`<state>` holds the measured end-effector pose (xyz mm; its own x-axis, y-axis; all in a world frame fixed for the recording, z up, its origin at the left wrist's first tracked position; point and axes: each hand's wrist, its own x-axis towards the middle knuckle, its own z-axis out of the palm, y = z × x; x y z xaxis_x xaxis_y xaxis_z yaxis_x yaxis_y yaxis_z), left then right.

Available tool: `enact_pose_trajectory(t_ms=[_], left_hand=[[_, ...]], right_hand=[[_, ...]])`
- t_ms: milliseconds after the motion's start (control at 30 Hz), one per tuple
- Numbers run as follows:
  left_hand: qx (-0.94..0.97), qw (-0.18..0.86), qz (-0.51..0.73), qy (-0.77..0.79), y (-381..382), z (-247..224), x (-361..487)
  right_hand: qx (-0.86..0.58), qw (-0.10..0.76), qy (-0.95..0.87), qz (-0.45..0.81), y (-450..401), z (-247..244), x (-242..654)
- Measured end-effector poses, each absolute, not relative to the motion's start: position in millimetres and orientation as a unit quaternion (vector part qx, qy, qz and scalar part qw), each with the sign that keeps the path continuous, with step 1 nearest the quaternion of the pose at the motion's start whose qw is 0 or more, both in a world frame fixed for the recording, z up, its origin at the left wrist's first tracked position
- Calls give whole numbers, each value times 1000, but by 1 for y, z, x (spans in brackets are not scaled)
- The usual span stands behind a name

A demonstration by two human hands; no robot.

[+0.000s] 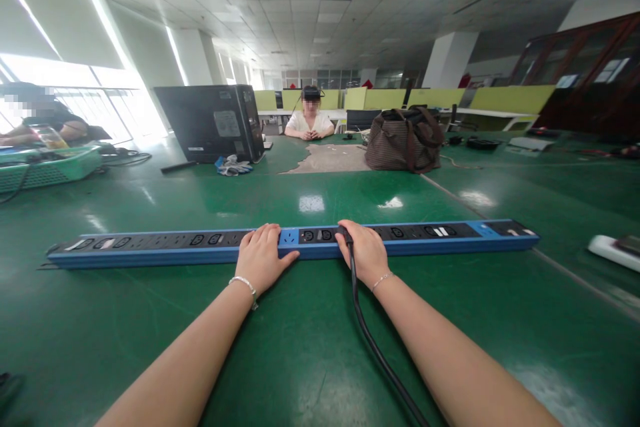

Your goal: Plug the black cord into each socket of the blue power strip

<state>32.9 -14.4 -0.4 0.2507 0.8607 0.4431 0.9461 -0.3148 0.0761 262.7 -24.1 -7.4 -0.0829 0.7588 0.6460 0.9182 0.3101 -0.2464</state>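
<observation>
A long blue and black power strip (173,255) lies across the green table, its row of sockets facing up. My left hand (261,255) grips it left of centre, fingers over the top and far edge, thumb stretched along the near side. Between my hands, a blue socket panel (289,237) and several black sockets show. My right hand (365,250) is closed around a black plug (344,235) at the strip's sockets. My fingers partly cover the plug, so how deep it sits cannot be seen. From it a thick black cable (367,333) runs down toward me.
Behind the strip stand a black computer case (205,123), patterned gloves (233,165) and a brown bag (400,140). A green basket (55,170) is at left, a white power strip (615,252) at right. One person (310,117) sits opposite, another (45,117) at far left.
</observation>
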Motion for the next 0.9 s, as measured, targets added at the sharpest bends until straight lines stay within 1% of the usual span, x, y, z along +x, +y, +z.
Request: enact_pose_trajectory(t_ms=[200,400,733,800,900], left_hand=[[-785,104,-213,-572,-13,-2,32],[-784,111,-212,-572,-13,-3,32],[-786,109,-215,-569,-13,-2,32],[-785,110,-215,-571,-13,-2,32],[-785,113,-216,-570,-13,-2,32]], right_hand=[[-571,344,-737,-113,-22,-9,267],[-563,361,-732,-129,-21,-13,267],[-576,371,-719,-120,-20,-15,264],[-577,394,-709,-101,-19,-10,263],[-595,500,-628,-47,-17,3,264]])
